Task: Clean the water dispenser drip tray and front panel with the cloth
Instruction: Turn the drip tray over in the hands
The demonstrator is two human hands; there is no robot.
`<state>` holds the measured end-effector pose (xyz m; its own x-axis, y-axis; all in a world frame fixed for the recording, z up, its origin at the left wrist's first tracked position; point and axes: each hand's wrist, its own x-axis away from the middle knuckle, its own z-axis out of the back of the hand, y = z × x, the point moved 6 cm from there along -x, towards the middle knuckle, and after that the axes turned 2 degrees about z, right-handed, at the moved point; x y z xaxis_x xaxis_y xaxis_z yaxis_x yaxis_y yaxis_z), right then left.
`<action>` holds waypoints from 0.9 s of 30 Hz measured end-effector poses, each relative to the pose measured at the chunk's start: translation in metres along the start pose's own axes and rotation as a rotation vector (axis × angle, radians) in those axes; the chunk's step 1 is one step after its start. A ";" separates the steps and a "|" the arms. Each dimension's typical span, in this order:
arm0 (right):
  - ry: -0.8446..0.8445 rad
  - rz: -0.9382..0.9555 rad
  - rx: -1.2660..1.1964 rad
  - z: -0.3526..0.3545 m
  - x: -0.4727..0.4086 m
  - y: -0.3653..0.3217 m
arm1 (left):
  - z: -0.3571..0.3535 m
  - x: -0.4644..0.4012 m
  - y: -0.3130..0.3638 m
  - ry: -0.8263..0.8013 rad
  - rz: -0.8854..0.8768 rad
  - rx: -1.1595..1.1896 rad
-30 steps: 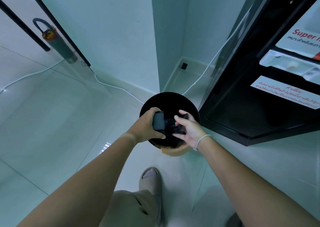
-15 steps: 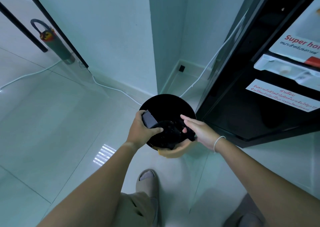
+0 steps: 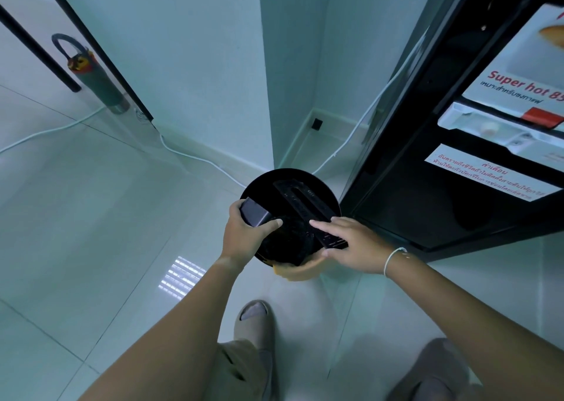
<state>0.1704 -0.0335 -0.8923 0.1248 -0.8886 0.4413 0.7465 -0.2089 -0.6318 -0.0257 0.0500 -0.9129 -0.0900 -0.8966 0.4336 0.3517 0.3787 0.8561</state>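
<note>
Over the round black bin [image 3: 262, 183], the left hand [image 3: 244, 235] grips the drip tray [image 3: 254, 216] while the nearer right hand [image 3: 351, 248], fingers closed, holds its long grille [image 3: 308, 211] running diagonally away.

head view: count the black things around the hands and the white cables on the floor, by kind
black round bin: 1
black drip tray base: 1
black slotted grille: 1
white cables: 2
hands, left, right: 2
total: 7

Black bin [image 3: 290, 180] & black dispenser [image 3: 427, 205], red-on-white label [image 3: 488, 174], pale glossy tiles [image 3: 91, 217], white wristband [image 3: 393, 255].
</note>
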 end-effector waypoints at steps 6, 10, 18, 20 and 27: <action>0.012 0.043 0.268 0.011 -0.001 0.010 | 0.002 -0.002 -0.002 0.025 0.041 0.096; 0.020 0.021 0.382 0.014 -0.015 0.018 | 0.003 -0.007 -0.002 0.019 0.067 0.112; -0.025 -0.054 0.478 0.004 -0.044 0.034 | 0.012 -0.017 -0.007 0.023 0.070 0.090; -0.012 -0.077 0.484 0.001 -0.048 0.039 | 0.012 -0.019 -0.009 0.025 0.076 0.092; -0.010 -0.157 0.465 -0.008 -0.053 0.058 | 0.011 -0.021 -0.013 0.019 0.089 0.112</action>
<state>0.2015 -0.0024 -0.9574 -0.0078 -0.8568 0.5156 0.9693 -0.1332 -0.2067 -0.0389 0.0661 -0.9303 -0.0449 -0.8624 0.5042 0.2515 0.4787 0.8412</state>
